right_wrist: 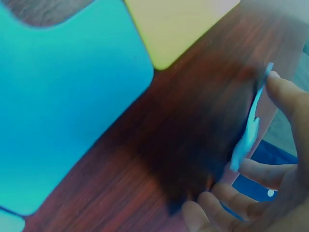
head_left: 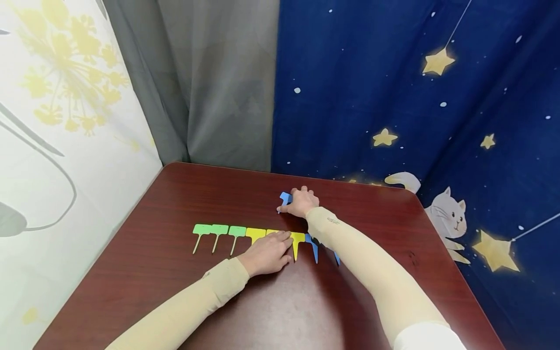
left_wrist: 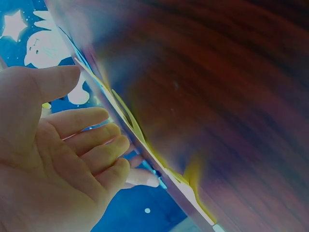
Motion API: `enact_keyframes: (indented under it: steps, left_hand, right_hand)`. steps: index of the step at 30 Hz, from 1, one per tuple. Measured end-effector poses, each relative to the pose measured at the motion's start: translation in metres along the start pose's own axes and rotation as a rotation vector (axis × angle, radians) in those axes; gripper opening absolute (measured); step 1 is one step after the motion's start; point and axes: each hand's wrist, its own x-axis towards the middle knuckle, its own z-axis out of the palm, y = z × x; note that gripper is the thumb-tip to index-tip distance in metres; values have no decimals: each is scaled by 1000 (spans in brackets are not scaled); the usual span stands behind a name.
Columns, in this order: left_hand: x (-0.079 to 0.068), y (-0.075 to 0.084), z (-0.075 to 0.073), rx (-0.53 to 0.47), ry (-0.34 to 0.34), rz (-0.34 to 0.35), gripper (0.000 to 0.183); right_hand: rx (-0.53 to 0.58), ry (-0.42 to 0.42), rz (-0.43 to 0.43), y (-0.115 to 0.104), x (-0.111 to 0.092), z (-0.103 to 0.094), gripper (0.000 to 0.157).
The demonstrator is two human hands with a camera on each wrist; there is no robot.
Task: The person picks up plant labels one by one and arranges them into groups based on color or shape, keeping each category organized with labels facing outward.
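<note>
A row of T-shaped plant labels lies across the table, with green labels at the left, yellow labels in the middle and blue labels at the right. Behind the row, my right hand pinches another blue plant label by its two ends, between thumb and index finger, close over the tabletop. My left hand rests over the yellow labels and covers part of them, its fingers loosely bent and the palm holding nothing in the left wrist view. My right forearm hides part of the blue end.
The dark red wooden table has rounded far corners. A grey curtain and a blue star-patterned curtain hang right behind its far edge. A white patterned cloth borders the left side.
</note>
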Motion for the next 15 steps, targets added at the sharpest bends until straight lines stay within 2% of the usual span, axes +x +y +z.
enact_keyframes:
  steps: [4, 7, 15]
  left_hand:
    - [0, 0, -1, -9, 9, 1, 52]
    - [0, -1, -1, -7, 15, 3, 51]
    - [-1, -2, -2, -6, 3, -6, 49]
  right_hand:
    - [-14, -2, -4, -4, 1, 1, 93]
    - [31, 17, -31, -5, 1, 2, 89]
    - [241, 117, -103, -5, 2, 6, 60]
